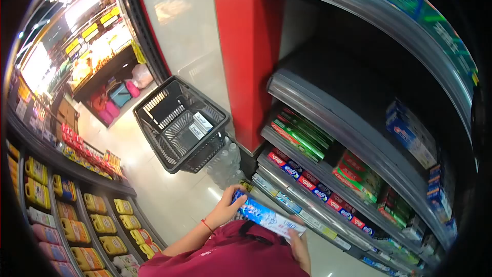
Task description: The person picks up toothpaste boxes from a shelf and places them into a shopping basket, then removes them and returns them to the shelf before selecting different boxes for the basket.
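Note:
A long blue and white toothpaste box (264, 216) lies level in front of my body, held at both ends. My left hand (224, 209), with a red string on the wrist, is closed around its blue end. At the white end, my right hand (298, 243) grips the box with the thumb on top. Beyond my left hand stands a dark grey shopping basket (201, 144). White boxes (201, 124) with dark lettering lie inside it.
On the right, a curved shelf unit (328, 95) holds red, green and blue toothpaste boxes (320, 187). Clear bottles (225, 161) stand beside the basket near a red pillar (238, 56). Shelves of yellow jugs (77, 230) line the left.

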A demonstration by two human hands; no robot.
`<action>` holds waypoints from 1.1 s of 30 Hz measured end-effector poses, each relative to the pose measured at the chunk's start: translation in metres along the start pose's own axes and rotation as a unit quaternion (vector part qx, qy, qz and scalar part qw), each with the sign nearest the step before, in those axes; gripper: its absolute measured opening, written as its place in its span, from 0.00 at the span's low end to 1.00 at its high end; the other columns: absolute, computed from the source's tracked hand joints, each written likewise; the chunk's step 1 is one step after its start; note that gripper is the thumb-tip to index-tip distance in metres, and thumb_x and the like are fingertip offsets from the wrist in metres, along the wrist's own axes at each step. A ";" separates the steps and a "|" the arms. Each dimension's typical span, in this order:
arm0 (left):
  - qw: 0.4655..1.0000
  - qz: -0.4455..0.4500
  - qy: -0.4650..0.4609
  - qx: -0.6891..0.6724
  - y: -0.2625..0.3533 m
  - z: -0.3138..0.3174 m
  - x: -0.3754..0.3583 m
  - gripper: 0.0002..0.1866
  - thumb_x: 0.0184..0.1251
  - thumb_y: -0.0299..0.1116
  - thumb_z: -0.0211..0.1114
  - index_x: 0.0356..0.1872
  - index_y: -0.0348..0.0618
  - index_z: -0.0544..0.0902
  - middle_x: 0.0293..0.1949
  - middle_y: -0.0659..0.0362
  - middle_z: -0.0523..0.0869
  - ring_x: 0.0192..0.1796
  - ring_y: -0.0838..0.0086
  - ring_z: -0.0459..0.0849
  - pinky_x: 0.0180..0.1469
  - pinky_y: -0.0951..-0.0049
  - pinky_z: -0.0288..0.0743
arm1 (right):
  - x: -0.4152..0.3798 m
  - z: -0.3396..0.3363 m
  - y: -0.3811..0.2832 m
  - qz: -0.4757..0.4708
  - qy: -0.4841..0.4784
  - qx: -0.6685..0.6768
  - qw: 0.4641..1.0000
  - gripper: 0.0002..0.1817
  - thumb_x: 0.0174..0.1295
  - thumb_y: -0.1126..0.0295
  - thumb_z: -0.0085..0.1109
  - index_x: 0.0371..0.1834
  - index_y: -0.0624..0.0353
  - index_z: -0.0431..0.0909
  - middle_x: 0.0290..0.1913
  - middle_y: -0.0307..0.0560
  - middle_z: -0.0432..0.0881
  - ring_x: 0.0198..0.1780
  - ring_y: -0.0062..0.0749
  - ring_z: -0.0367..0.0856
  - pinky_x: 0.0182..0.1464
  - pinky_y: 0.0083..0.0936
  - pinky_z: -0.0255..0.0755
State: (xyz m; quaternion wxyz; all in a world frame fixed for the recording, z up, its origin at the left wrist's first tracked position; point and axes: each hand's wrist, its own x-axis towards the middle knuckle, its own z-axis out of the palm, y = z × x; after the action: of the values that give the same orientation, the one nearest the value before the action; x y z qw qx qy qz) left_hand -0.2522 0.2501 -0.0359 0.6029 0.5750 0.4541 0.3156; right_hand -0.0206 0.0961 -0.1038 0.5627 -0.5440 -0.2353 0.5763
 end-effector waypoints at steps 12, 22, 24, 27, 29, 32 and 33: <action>0.991 0.112 0.010 0.069 0.050 -0.060 0.045 0.29 0.62 0.39 0.64 0.62 0.43 0.65 0.51 0.48 0.69 0.55 0.62 0.71 0.60 0.66 0.64 | 0.058 0.079 -0.049 -0.063 -0.011 0.084 0.994 0.28 0.62 0.62 0.54 0.64 0.58 0.61 0.56 0.52 0.73 0.54 0.41 0.75 0.49 0.40 0.72; 0.935 0.090 0.219 -0.266 0.035 -0.173 0.068 0.46 0.57 0.27 0.67 0.70 0.45 0.43 0.61 0.52 0.62 0.61 0.67 0.68 0.63 0.66 0.65 | 0.103 0.250 -0.072 -0.025 -0.072 0.058 0.995 0.30 0.62 0.61 0.57 0.64 0.57 0.58 0.58 0.49 0.67 0.59 0.37 0.70 0.57 0.40 0.68; 0.916 0.077 0.228 -0.322 0.029 -0.186 0.067 0.49 0.57 0.26 0.67 0.71 0.49 0.38 0.61 0.52 0.61 0.62 0.67 0.66 0.64 0.66 0.63 | 0.124 0.273 -0.058 -0.053 -0.095 0.046 0.993 0.31 0.61 0.61 0.57 0.65 0.57 0.57 0.58 0.49 0.67 0.59 0.37 0.69 0.59 0.41 0.66; 0.908 0.084 0.213 -0.350 0.023 -0.206 0.067 0.49 0.58 0.27 0.67 0.70 0.49 0.38 0.61 0.54 0.62 0.63 0.67 0.65 0.64 0.66 0.63 | 0.144 0.319 -0.047 -0.048 -0.134 0.069 0.987 0.30 0.62 0.68 0.55 0.64 0.60 0.54 0.59 0.50 0.64 0.62 0.33 0.64 0.66 0.31 0.57; 0.918 0.100 0.213 -0.319 0.009 -0.226 0.073 0.47 0.60 0.26 0.65 0.70 0.47 0.39 0.59 0.54 0.64 0.62 0.68 0.65 0.64 0.66 0.63 | 0.155 0.343 -0.028 -0.053 -0.140 0.029 0.988 0.29 0.62 0.69 0.54 0.64 0.60 0.54 0.59 0.50 0.64 0.62 0.32 0.64 0.65 0.30 0.57; 0.926 0.023 0.229 -0.300 -0.011 -0.268 0.082 0.44 0.61 0.26 0.64 0.69 0.46 0.41 0.57 0.53 0.66 0.60 0.67 0.68 0.62 0.68 0.65 | 0.166 0.369 0.005 -0.070 -0.195 -0.051 0.977 0.37 0.62 0.71 0.54 0.71 0.60 0.44 0.62 0.55 0.61 0.60 0.32 0.67 0.61 0.27 0.63; 0.915 0.031 0.217 -0.339 -0.016 -0.286 0.088 0.42 0.61 0.26 0.63 0.69 0.44 0.42 0.56 0.52 0.68 0.58 0.67 0.70 0.60 0.68 0.67 | 0.166 0.377 0.013 -0.061 -0.211 -0.050 0.974 0.40 0.62 0.71 0.54 0.72 0.60 0.41 0.63 0.57 0.60 0.58 0.32 0.70 0.59 0.26 0.66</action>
State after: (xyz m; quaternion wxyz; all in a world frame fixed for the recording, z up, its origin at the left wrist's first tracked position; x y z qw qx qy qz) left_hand -0.4811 0.4435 -0.0464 0.6378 0.2674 0.4219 0.5863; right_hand -0.3244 0.3717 -0.0632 0.5067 -0.4217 -0.4098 0.6305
